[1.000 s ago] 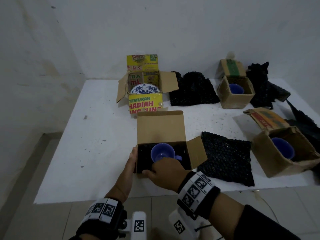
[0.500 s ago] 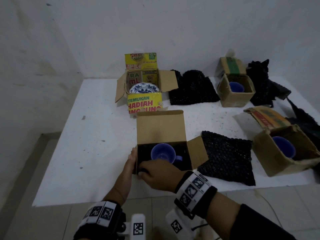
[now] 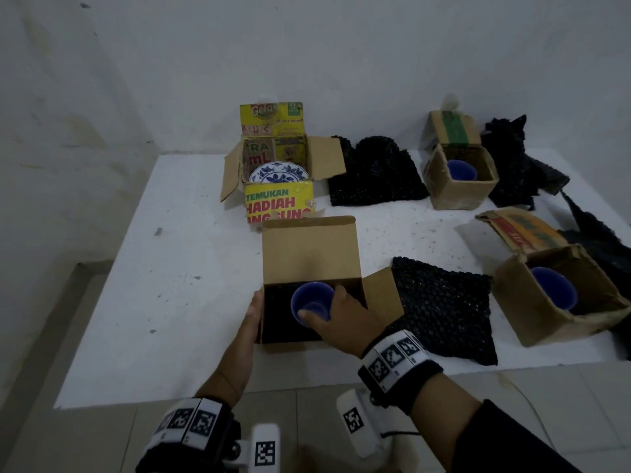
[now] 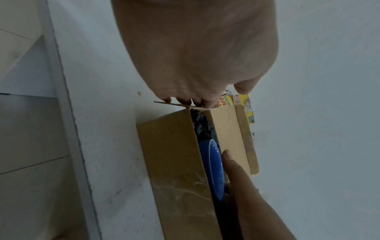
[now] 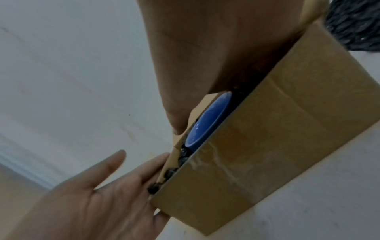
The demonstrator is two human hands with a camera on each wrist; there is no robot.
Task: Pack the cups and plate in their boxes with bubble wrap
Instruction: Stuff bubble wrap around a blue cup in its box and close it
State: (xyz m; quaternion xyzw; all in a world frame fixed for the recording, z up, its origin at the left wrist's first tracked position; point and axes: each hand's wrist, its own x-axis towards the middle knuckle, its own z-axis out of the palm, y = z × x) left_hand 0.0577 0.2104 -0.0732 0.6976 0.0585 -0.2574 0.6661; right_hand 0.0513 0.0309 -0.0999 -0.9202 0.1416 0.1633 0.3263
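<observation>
- Head view: right hand (image 3: 336,322) grasps the glossy blue ceramic cup (image 3: 312,302), thumb and fingers round its rim, inside the open brown cardboard box (image 3: 309,249) lined with black bubble wrap (image 4: 202,128).
- Left hand (image 3: 253,314) lies flat, fingers straight, against the box's left wall on the white table (image 3: 177,268).

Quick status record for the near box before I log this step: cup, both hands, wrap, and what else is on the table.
near box: open, top flap up, black bubble wrap inside
cup: blue, in the near box, tilted toward the camera
right hand: grips the cup, thumb on its near rim
left hand: flat against the box's left wall
loose wrap: black sheet right of the near box
plate: blue and white, in the yellow printed box
other cups: one blue cup each in two brown boxes at right
</observation>
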